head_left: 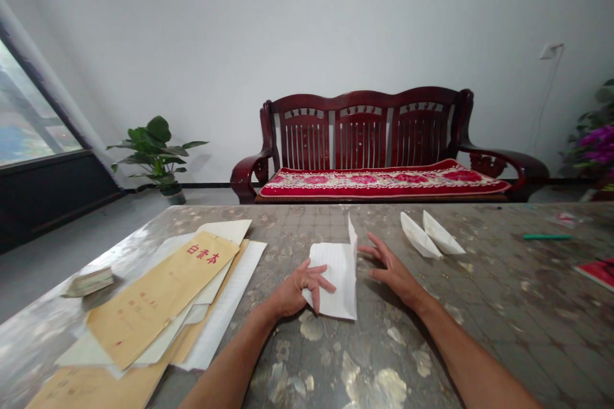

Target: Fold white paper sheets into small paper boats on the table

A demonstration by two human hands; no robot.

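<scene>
My L grip (293,294) sits on the left part of a lined white sheet (339,287), fingers (314,276) spread across the paper, wrist low. Can't tell if the thumb's under the sheet, so can't say if it's a true pinch or just flat pressure. A narrow flap (352,238) of the sheet stands up along its right edge, approx upright, pointing away from me.

R grip (391,268) is wide open, just right of that flap, fingertips (367,250) near the paper but apparently not touching it.

To work this well: keep L fingers spread and pressing evenly so the sheet can't slide on the slick desk (503,313). R stays open and clear of the flap so it doesn't get crushed or bent by accident.

Past R grip, 2 folded paper boats (419,235) (444,233) sit side by side, touching. Further right: green marker (547,236), red booklet (600,271). Left of L grip: pile of kraft envelopes (158,294) w/ red characters, loose white papers (223,303) under them, small paper bundle (89,282) beyond.
</scene>
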